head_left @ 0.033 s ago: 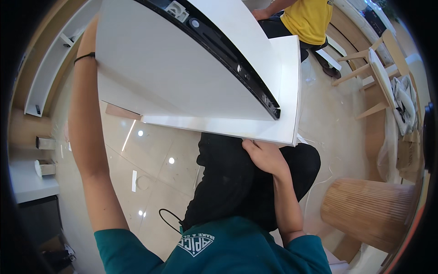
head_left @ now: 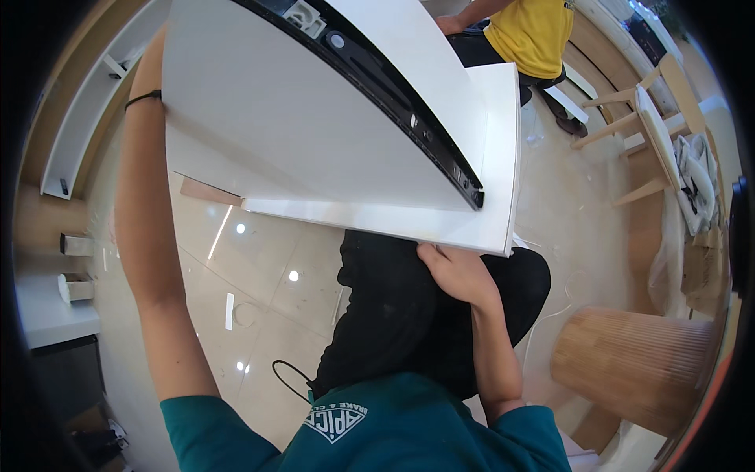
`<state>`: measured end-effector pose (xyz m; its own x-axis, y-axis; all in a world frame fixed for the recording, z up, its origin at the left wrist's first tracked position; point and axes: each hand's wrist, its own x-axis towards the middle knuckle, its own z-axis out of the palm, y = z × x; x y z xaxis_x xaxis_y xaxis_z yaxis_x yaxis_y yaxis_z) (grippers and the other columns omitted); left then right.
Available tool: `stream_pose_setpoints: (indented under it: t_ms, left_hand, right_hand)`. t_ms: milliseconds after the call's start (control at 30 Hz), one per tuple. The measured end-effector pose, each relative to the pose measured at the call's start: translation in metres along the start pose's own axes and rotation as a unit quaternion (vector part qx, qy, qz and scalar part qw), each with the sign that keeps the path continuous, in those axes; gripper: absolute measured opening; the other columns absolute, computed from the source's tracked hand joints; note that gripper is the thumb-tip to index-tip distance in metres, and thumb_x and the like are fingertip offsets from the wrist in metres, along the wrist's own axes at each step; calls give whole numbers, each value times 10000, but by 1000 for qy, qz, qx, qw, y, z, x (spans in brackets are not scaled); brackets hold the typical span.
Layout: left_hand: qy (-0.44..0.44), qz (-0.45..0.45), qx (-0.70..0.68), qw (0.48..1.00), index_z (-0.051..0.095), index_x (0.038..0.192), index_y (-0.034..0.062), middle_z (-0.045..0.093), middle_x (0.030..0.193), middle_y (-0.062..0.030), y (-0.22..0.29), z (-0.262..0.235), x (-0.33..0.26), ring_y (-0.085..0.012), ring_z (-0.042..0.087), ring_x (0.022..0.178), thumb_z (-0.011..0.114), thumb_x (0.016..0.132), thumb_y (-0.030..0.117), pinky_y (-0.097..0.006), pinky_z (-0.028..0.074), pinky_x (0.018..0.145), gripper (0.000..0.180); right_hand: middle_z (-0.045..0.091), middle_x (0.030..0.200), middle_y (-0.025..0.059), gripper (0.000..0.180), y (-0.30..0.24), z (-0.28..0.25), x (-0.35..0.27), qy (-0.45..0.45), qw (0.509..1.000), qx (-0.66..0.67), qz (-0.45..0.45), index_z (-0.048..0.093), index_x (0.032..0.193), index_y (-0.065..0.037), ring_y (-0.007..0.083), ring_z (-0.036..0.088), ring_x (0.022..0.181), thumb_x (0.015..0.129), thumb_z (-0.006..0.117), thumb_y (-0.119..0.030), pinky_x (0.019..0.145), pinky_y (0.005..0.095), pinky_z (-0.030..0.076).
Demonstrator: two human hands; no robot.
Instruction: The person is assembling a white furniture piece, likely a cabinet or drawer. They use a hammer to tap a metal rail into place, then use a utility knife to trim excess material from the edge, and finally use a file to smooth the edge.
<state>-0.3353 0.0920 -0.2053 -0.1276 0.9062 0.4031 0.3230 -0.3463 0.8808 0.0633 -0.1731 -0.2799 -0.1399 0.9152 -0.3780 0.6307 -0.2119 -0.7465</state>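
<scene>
A large white furniture piece [head_left: 299, 118] made of joined panels stands tilted over my knees. Along one panel's edge runs a black metal drawer slide [head_left: 409, 118], with a pale grey plastic fitting near its far end. My right hand [head_left: 464, 275] grips the lower front edge of the white piece; its thumb shows, while the other fingers are tucked out of sight beneath. On the left, my left arm [head_left: 149, 212], with a black band at the wrist, reaches up along the panel's outer side. The left hand's fingers are hidden behind the panel.
Another person in a yellow top [head_left: 531, 35] is close by at the far right. Right of me are a wooden chair [head_left: 657, 130] with a bag on it and a ribbed wooden stool-like cylinder [head_left: 629, 366]. White shelving [head_left: 82, 134] lines the left. A white strip [head_left: 230, 311] lies on the tiled floor.
</scene>
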Motion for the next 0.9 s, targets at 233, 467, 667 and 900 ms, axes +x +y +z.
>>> stream_pose_setpoints:
  t_ms: [233, 467, 667, 900]
  left_hand:
    - [-1, 8, 21, 1000, 569, 1147, 161, 590, 1135, -72, 4, -21, 4, -258, 517, 1118, 448, 926, 614, -404, 414, 963, 519]
    - [-6, 12, 37, 999, 580, 1128, 166, 593, 1124, -67, 11, -34, 5, -258, 516, 1112, 457, 922, 617, -405, 412, 961, 511]
    - [13, -3, 45, 999, 590, 1112, 170, 595, 1114, -63, 7, -52, 0, -257, 516, 1107, 464, 918, 619, -405, 411, 960, 504]
    - [24, -8, 38, 999, 601, 1093, 175, 599, 1102, -59, 3, -42, 0, -257, 516, 1100, 473, 914, 621, -406, 409, 958, 497]
  right_hand:
    - [649, 1116, 178, 390, -26, 12, 3, 65, 988, 0, -139, 624, 1156, 14, 316, 591, 1064, 934, 580, -304, 956, 379, 430]
    - [692, 1086, 123, 415, -32, 34, -9, 13, 983, 89, -163, 678, 1134, -42, 265, 648, 1000, 902, 695, -386, 866, 351, 505]
    - [693, 1107, 91, 457, -20, 42, -11, 6, 983, 136, -120, 678, 1141, -58, 227, 654, 999, 860, 736, -414, 873, 325, 515]
    - [694, 1023, 115, 396, 2, 49, -7, 66, 966, 176, -179, 661, 1102, -29, 242, 662, 885, 836, 781, -297, 776, 339, 533]
